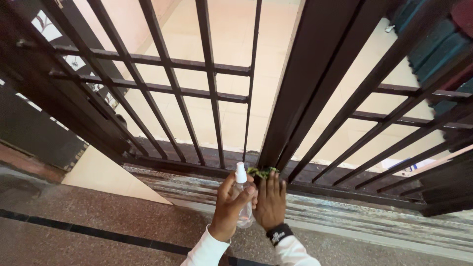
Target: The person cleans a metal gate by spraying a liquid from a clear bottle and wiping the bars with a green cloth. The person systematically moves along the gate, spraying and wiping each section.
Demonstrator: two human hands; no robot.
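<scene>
Head view: left hand (230,204), fingers wrapped round a clear spray bottle (242,197) with white nozzle, held upright low before the gate. Right hand (270,202), flat and open-fingered, pressing a green cloth (262,172) against the foot of the dark metal gate (300,93) (black wristband worn). Worn threshold (345,212) beneath.

The gate (315,74) is dark painted metal with a dull sheen on its bars. The spray bottle (242,202) looks like clear, glossy plastic with a white plastic nozzle. A green cloth (262,172) appears soft and matt. The floor (98,212) is speckled polished stone; the threshold track (345,212) looks worn, scuffed and streaky.
</scene>
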